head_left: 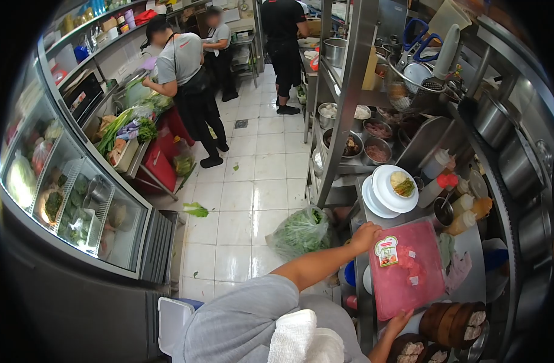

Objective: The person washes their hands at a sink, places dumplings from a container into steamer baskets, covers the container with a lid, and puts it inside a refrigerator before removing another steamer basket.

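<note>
A flat, rectangular pink slab (pixel 431 260) with a printed label (pixel 386 251) and red marks lies level over the steel counter. My left hand (pixel 366 236) is closed on its upper left corner. At the lower edge, my right hand (pixel 399 322) grips it, with some fingers hidden. Just beyond my left hand stand white plates (pixel 381 207), the top one bearing pale and green food (pixel 402 184). Near my right hand are bamboo steamers (pixel 447 323) and bowls of dumplings (pixel 410 351).
Sauce bottles (pixel 461 222) line the counter's back. Bowls of meat (pixel 377 150) sit on the steel rack. A bag of greens (pixel 301 233) rests on the floor. A glass-door fridge (pixel 77 199) stands left. Three people work farther back, one handling vegetables (pixel 129 124).
</note>
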Demonstrator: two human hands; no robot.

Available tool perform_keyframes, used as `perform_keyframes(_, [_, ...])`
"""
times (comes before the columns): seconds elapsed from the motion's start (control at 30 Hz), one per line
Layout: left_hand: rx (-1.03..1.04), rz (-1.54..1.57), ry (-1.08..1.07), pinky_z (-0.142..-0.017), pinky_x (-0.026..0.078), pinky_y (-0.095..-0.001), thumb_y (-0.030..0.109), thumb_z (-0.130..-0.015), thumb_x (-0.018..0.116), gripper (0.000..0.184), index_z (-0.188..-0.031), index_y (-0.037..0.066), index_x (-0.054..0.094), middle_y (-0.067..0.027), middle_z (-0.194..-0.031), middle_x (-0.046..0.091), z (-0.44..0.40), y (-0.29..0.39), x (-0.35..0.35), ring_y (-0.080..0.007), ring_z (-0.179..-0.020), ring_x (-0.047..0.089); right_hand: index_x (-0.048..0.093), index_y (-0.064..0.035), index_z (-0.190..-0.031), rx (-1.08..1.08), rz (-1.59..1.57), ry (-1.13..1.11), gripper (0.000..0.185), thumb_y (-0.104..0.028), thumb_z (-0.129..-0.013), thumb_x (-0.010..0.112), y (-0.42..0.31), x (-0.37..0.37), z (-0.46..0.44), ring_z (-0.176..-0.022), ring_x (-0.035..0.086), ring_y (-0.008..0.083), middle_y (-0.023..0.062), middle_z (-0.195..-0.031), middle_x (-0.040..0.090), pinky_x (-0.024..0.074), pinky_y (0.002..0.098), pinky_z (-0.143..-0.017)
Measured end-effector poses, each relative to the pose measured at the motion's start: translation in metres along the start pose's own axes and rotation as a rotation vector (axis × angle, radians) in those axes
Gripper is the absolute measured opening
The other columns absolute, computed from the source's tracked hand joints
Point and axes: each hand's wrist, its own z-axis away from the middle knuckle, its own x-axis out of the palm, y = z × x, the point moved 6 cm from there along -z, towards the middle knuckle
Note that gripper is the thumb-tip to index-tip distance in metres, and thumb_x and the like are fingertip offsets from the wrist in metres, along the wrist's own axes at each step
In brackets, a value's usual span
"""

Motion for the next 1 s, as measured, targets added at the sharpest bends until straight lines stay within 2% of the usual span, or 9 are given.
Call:
perform_keyframes(0.17, [0.014, 0.067, 0.006, -0.08, 0.044, -0.038, 0.017, -0.085, 0.053, 0.018, -0.096, 0.006, 0.064, -0.0147, -0.085, 0.055, 0.0, 0.0, -0.001, -0.0314, -0.089, 0.055, 0.028, 0.0083, -0.135, -0.011, 0.013, -0.029, 0.054, -0.017, -0.089, 0.042, -0.015, -0.001, 0.003, -0.125, 0.037, 0.0324, 0.0254, -0.138, 0.034, 0.0269, 0.0339, -0.104])
perform_keyframes(0.23, [0.011, 0.068, 0.003, -0.079, 0.044, -0.0382, 0.017, -0.085, 0.053, 0.018, -0.095, 0.006, 0.064, -0.0153, -0.086, 0.055, 0.0, 0.001, 0.003, -0.0321, -0.087, 0.055, 0.027, 0.0024, -0.137, 0.07, -0.19, -0.05, 0.053, -0.013, -0.088, 0.041, -0.024, 0.0, 0.001, -0.122, 0.04, 0.0283, 0.0192, -0.137, 0.036, 0.0287, 0.0344, -0.102])
perform_keyframes(0.27, [0.015, 0.066, 0.037, -0.078, 0.044, -0.0385, 0.017, -0.085, 0.053, 0.018, -0.095, 0.006, 0.064, -0.0154, -0.086, 0.055, -0.001, 0.002, 0.005, -0.0323, -0.086, 0.055, 0.027, 0.0024, -0.137, 0.071, -0.187, -0.05, 0.053, -0.013, -0.088, 0.041, -0.025, 0.0, -0.001, -0.122, 0.04, 0.0283, 0.0192, -0.137, 0.036, 0.0287, 0.0344, -0.102])
perform_keyframes(0.33, [0.017, 0.065, 0.073, -0.077, 0.045, -0.0388, 0.017, -0.085, 0.053, 0.018, -0.094, 0.006, 0.064, -0.0155, -0.085, 0.055, -0.001, 0.002, 0.005, -0.0325, -0.084, 0.056, 0.026, 0.0023, -0.138, 0.153, -0.466, -0.032, 0.054, -0.015, -0.09, 0.043, -0.02, 0.003, -0.005, -0.123, 0.037, 0.0266, 0.0177, -0.139, 0.033, 0.027, 0.035, -0.104])
perform_keyframes(0.47, [-0.049, 0.117, 0.037, -0.077, 0.045, -0.0383, 0.019, -0.085, 0.054, 0.019, -0.094, 0.006, 0.065, -0.0153, -0.086, 0.056, -0.006, 0.002, 0.004, -0.0319, -0.084, 0.057, 0.026, 0.0011, -0.138, 0.194, -0.485, -0.008, 0.054, -0.012, -0.089, 0.044, -0.028, 0.006, -0.003, -0.123, 0.037, 0.0254, 0.0155, -0.139, 0.033, 0.0273, 0.0344, -0.103])
perform_keyframes(0.63, [-0.054, 0.161, -0.029, -0.08, 0.046, -0.0365, 0.02, -0.085, 0.055, 0.021, -0.097, 0.006, 0.066, -0.0155, -0.091, 0.059, -0.005, -0.003, 0.003, -0.0304, -0.087, 0.058, 0.036, 0.0023, -0.133, 0.252, -0.669, 0.012, 0.047, -0.011, -0.088, 0.045, -0.048, -0.006, 0.008, -0.109, 0.045, 0.0208, 0.0115, -0.127, 0.044, 0.0341, 0.0322, -0.096])
perform_keyframes(0.77, [-0.063, 0.126, -0.028, -0.084, 0.045, -0.0347, 0.021, -0.085, 0.055, 0.025, -0.102, 0.005, 0.064, -0.0154, -0.094, 0.06, -0.004, -0.006, 0.001, -0.0288, -0.092, 0.058, 0.04, 0.0037, -0.129, 0.169, -0.66, 0.065, 0.043, -0.012, -0.089, 0.045, -0.046, 0.0, 0.002, -0.103, 0.047, 0.019, 0.0105, -0.122, 0.047, 0.036, 0.0308, -0.093])
perform_keyframes(0.83, [-0.047, 0.122, 0.019, -0.085, 0.045, -0.0342, 0.021, -0.085, 0.055, 0.026, -0.104, 0.005, 0.064, -0.0153, -0.095, 0.06, -0.005, -0.015, 0.001, -0.0284, -0.094, 0.057, 0.041, 0.0047, -0.129, 0.127, -0.48, 0.111, 0.042, -0.012, -0.091, 0.044, -0.05, 0.003, 0.008, -0.105, 0.047, 0.0195, 0.0109, -0.123, 0.046, 0.0354, 0.0305, -0.094])
perform_keyframes(1.0, [-0.124, 0.205, -0.101, -0.087, 0.044, -0.0317, 0.022, -0.086, 0.055, 0.03, -0.109, 0.003, 0.06, -0.0147, -0.104, 0.059, -0.007, -0.022, 0.005, -0.0241, -0.097, 0.057, 0.039, 0.0025, -0.13, 0.088, -0.671, 0.078, 0.042, -0.015, -0.093, 0.043, -0.058, 0.01, 0.014, -0.114, 0.043, 0.0226, 0.0131, -0.129, 0.041, 0.0329, 0.0339, -0.098])
